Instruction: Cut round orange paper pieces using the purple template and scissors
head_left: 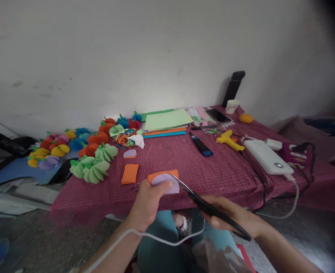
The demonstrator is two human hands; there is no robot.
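My left hand [151, 201] pinches a stack of paper between thumb and fingers above the table's front edge. On top is a purple paper piece [160, 179] with a rounded edge, lying over orange paper [156, 175]. My right hand [227, 212] grips black-handled scissors [204, 204], whose metal blades reach the right side of the stack. Left of the held paper lies a pile of orange paper rectangles [130, 173]. Behind it is a small purple half-round piece [130, 153] on orange paper.
Paper pumpkins [95, 172] in several colours crowd the left side. Coloured sheets [167, 120] and paper scraps [129, 137] lie at the back. A utility knife [200, 145], yellow glue gun [230, 140], white power bank [266, 155], phone [217, 115] and paper cup [231, 106] are right. A white cable [156, 237] crosses my lap.
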